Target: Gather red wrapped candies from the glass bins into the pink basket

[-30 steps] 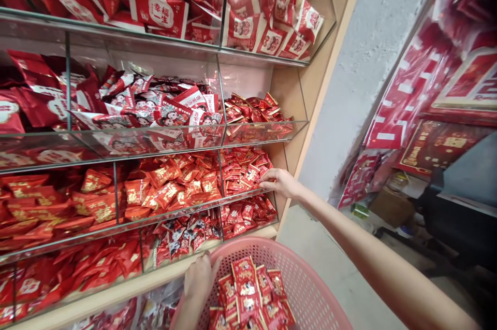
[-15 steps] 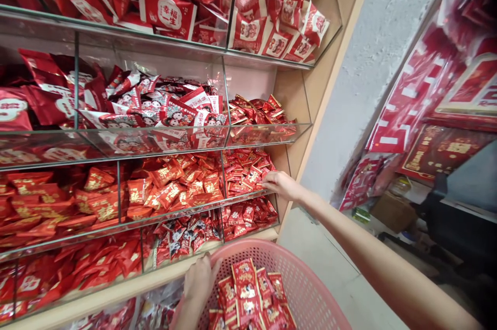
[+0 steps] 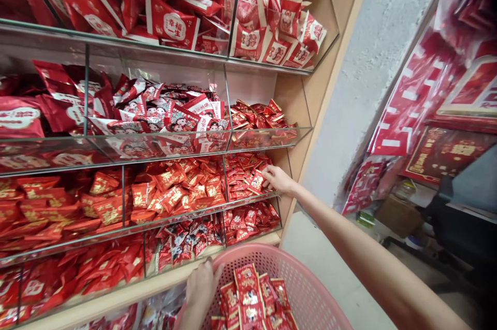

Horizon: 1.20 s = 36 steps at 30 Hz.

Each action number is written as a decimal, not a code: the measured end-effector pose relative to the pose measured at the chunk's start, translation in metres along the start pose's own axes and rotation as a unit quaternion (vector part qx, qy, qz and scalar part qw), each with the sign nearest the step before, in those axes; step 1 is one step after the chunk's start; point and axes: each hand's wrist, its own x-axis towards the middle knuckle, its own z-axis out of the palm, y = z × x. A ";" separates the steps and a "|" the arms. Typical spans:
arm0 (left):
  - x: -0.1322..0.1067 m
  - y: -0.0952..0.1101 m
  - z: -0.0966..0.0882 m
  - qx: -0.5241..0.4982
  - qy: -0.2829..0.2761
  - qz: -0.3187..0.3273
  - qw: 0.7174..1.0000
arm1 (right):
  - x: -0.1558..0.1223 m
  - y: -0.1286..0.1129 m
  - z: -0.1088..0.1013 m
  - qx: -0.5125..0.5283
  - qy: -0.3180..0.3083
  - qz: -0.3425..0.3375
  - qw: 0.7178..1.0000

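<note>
My right hand reaches into the rightmost compartment of a glass-fronted shelf, fingers bent and drawn together at a small red packet. More packets of the same sort lie heaped around it, red with gold and white print. At the bottom, my left hand is closed over the rim of a pink plastic basket with a perforated wall. Inside the basket sits a pile of red and gold packets, several of them joined in strips.
Glass dividers and front panes edge each shelf level. Orange-red packets fill the neighbouring compartment, and larger red bags lie above. On the right stand a wooden side panel, a grey wall and a dark chair.
The view has shifted slightly, so the upper shelves sit lower in the picture. My right hand's fingers have closed in at the packet. My left hand stays on the basket rim.
</note>
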 end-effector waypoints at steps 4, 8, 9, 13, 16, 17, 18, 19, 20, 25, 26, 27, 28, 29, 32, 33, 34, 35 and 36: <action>0.000 0.000 -0.001 0.000 -0.003 -0.004 1.000 | 0.004 0.002 0.005 0.005 0.035 -0.009 0.999; 0.000 0.000 0.000 0.004 -0.002 -0.001 1.000 | 0.007 0.007 0.007 0.002 0.041 -0.015 0.999; 0.000 0.000 0.000 0.003 -0.002 -0.001 1.000 | 0.007 0.008 0.007 -0.001 0.040 -0.021 0.999; 0.000 0.000 0.001 -0.004 0.000 -0.005 1.000 | 0.008 0.013 0.007 -0.011 0.047 -0.054 0.997; 0.000 0.001 0.000 -0.006 0.000 -0.005 1.000 | 0.008 0.015 0.007 -0.013 0.058 -0.070 0.996; 0.000 0.001 -0.001 -0.007 -0.001 -0.005 1.000 | 0.008 0.016 0.007 -0.013 0.060 -0.072 0.996; -0.001 0.001 -0.002 -0.007 -0.003 -0.006 1.000 | 0.009 0.017 0.007 -0.014 0.059 -0.073 0.996; -0.001 0.001 -0.002 -0.007 -0.006 -0.006 1.000 | 0.009 0.019 0.007 -0.017 0.056 -0.073 0.996; -0.001 0.001 -0.003 -0.007 -0.009 -0.005 1.000 | 0.010 0.021 0.007 -0.021 0.052 -0.072 0.996; -0.001 0.002 -0.002 -0.008 -0.013 -0.005 1.000 | 0.014 0.029 0.006 -0.046 0.048 -0.057 0.996; -0.001 0.001 -0.002 -0.007 -0.013 -0.005 1.000 | 0.014 0.030 0.006 -0.049 0.048 -0.053 0.996; -0.001 0.001 -0.002 -0.008 -0.012 -0.005 1.000 | 0.014 0.031 0.005 -0.053 0.047 -0.049 0.996; 0.000 0.001 -0.001 -0.008 -0.011 -0.004 1.000 | 0.013 0.031 0.005 -0.056 0.046 -0.046 0.996; 0.000 0.001 -0.001 -0.008 -0.009 -0.004 1.000 | 0.012 0.030 0.004 -0.059 0.043 -0.044 0.996; 0.001 0.000 0.000 -0.007 -0.008 -0.004 1.000 | 0.009 0.028 0.003 -0.063 0.031 -0.041 0.997; 0.001 0.000 0.001 -0.006 -0.007 -0.003 1.000 | 0.008 0.027 0.002 -0.064 0.026 -0.041 0.997; 0.001 0.000 0.001 -0.005 -0.006 -0.003 1.000 | 0.008 0.026 0.002 -0.064 0.021 -0.041 0.997; 0.000 0.001 0.001 -0.003 -0.005 -0.002 1.000 | 0.007 0.026 0.002 -0.062 0.016 -0.040 0.997; 0.000 0.001 0.001 -0.002 -0.003 -0.002 1.000 | 0.007 0.025 0.002 -0.058 0.013 -0.038 0.998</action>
